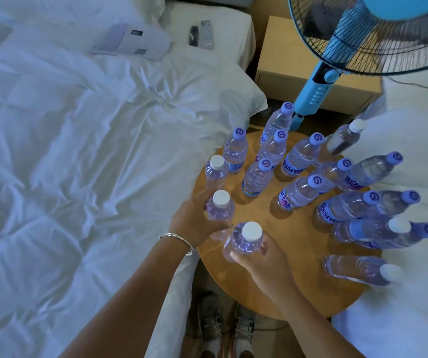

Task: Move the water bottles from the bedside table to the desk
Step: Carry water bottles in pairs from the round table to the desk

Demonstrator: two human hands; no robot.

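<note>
— What's on the round worktop (298,244) beside the bed (78,151)?

— Capped bottles (256,177) of clear water, upright.

— And the grips?

— Left hand (195,223) wraps a white-capped bottle (219,208) at the worktop's bed-side edge; right hand (262,257) wraps its neighbour (245,240), nearer the person.

Clear plastic bottles (258,178) stand upright, crowded over the round wooden counter (295,244), most with purple caps, a few with white. Two small white-capped ones at the near left edge are held: one (219,209) in the left hand, one (245,241) in the right.
</note>
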